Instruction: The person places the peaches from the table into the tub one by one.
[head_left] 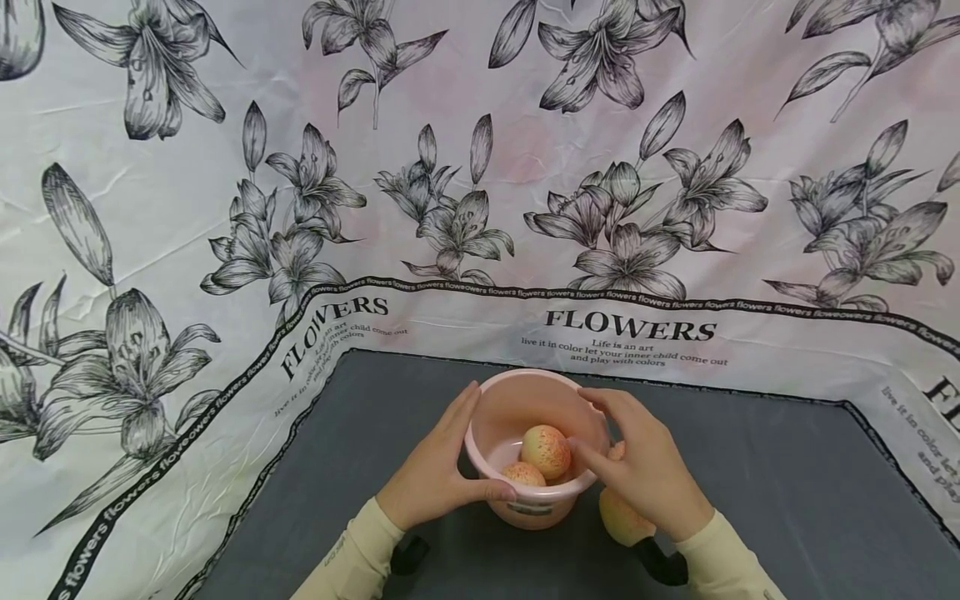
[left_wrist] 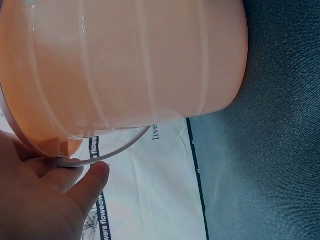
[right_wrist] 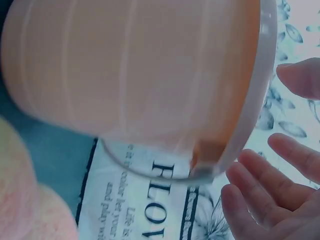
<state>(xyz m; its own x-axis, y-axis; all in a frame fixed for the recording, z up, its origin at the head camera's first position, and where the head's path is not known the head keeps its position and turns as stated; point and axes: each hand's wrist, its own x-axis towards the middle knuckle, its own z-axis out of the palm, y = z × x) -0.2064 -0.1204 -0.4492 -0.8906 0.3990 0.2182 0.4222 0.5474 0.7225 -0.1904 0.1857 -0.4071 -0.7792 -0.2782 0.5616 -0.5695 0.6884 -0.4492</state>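
Note:
A pink plastic bucket (head_left: 536,521) stands upright on the dark mat, with two yellow-red peaches inside, one upper peach (head_left: 545,450) and one lower peach (head_left: 522,474). My left hand (head_left: 435,475) holds the rim at the left, thumb along the front edge. In the left wrist view its fingers lie by the bucket's thin handle (left_wrist: 120,150). Over the right side of the rim hovers my right hand (head_left: 652,462), fingers loosely spread with nothing between them. Beneath it, a peach (head_left: 624,518) rests beside the bucket, and another peach (head_left: 617,452) is partly hidden behind the hand.
The dark grey mat (head_left: 780,475) has a black border line. Around and behind it runs a white flower-printed cloth (head_left: 480,333) with lettering, rising like a wall. Dark straps (head_left: 662,562) sit at both wrists.

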